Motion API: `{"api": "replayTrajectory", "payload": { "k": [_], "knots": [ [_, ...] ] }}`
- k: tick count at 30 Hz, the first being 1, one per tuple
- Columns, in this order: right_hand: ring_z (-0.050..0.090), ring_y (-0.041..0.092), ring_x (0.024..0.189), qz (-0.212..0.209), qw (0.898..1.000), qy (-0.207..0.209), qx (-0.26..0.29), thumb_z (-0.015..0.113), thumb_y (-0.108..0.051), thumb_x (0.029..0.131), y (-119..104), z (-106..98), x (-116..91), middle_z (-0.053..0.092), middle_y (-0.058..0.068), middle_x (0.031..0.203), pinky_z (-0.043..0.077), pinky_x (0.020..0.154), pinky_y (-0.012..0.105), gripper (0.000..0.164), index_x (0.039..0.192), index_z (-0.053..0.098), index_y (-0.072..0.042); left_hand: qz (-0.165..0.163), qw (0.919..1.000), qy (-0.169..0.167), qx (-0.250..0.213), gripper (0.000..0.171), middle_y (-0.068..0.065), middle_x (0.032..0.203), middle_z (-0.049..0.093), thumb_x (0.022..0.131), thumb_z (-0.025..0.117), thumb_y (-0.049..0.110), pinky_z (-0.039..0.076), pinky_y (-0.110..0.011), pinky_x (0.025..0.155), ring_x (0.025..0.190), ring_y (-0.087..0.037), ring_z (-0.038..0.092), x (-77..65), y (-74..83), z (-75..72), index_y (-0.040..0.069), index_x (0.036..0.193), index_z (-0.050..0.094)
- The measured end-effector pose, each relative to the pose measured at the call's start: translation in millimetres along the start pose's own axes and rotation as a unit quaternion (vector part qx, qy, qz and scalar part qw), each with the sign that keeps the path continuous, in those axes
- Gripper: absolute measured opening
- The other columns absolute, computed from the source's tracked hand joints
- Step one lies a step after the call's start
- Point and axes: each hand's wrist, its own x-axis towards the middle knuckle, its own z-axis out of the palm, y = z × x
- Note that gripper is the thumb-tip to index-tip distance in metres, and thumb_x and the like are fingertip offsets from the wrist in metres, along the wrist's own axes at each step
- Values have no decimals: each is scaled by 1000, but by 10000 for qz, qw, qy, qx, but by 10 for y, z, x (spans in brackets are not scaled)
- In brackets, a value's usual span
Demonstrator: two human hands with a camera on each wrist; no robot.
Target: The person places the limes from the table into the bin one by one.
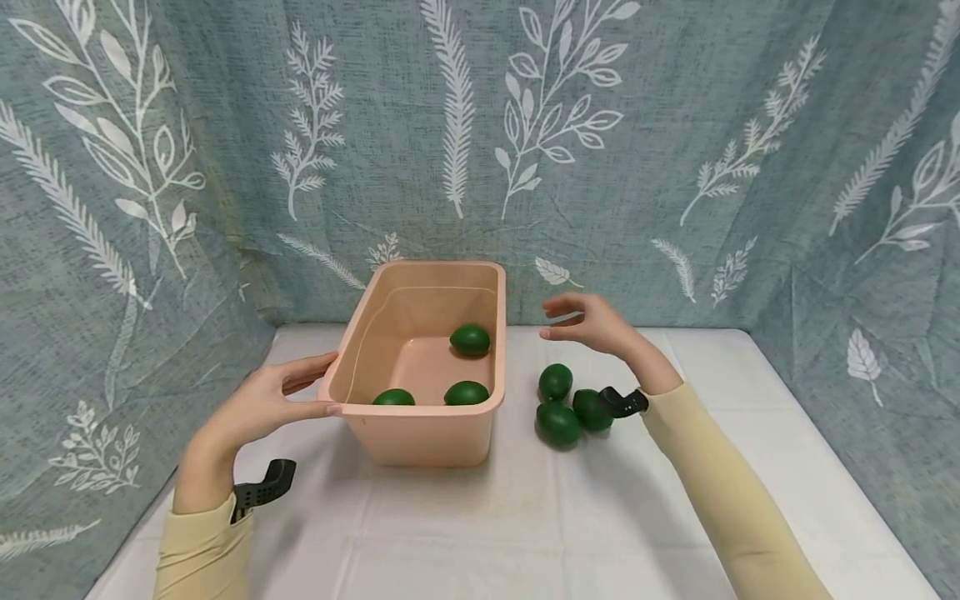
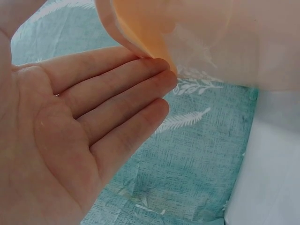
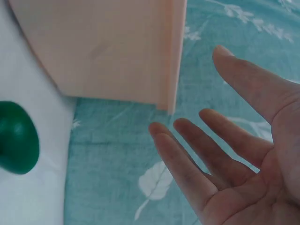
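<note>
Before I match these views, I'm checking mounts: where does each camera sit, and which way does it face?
Head: on the head, facing forward and down at the pink bin; left hand, right hand, sleeves show.
Left wrist: on that wrist, facing the bin's rim; palm and fingers show.
Right wrist: on that wrist, facing the bin's side and one green object; palm and fingers show.
Both wrist views share the bin.

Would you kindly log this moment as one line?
left hand: touching pink bin; right hand: empty; in bin: three green ovals visible; on table: three more
</note>
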Motion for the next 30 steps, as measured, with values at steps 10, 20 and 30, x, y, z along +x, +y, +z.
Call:
{"api": "replayTrajectory", "payload": {
  "k": [10, 20, 30],
  "knots": [
    [57, 36, 118, 285, 9994, 207, 71, 71, -36, 85, 338, 16, -227, 56, 15, 133, 53, 92, 45, 58, 134, 53, -11, -2, 10000, -19, -56, 73, -7, 146, 44, 83, 73, 37, 37, -52, 106, 135, -36, 38, 3, 16, 13, 14, 145, 42],
    [58, 35, 116, 579, 9974, 416, -121, 72, -39, 83, 662, 106, -376, 57, 15, 131, 52, 93, 46, 59, 133, 54, -11, -29, 10000, 15, 15, 73, -5, 145, 45, 83, 73, 37, 38, -50, 106, 135, -35, 40, -5, 23, 0, 14, 145, 42],
    [59, 37, 115, 816, 9958, 415, -7, 73, -41, 82, 960, 243, -579, 57, 18, 130, 54, 90, 45, 64, 133, 54, -7, -18, 10000, 15, 66, 72, -5, 145, 45, 83, 73, 37, 38, -48, 106, 134, -34, 41, -11, 6, 1, 14, 145, 42]
  ]
}}
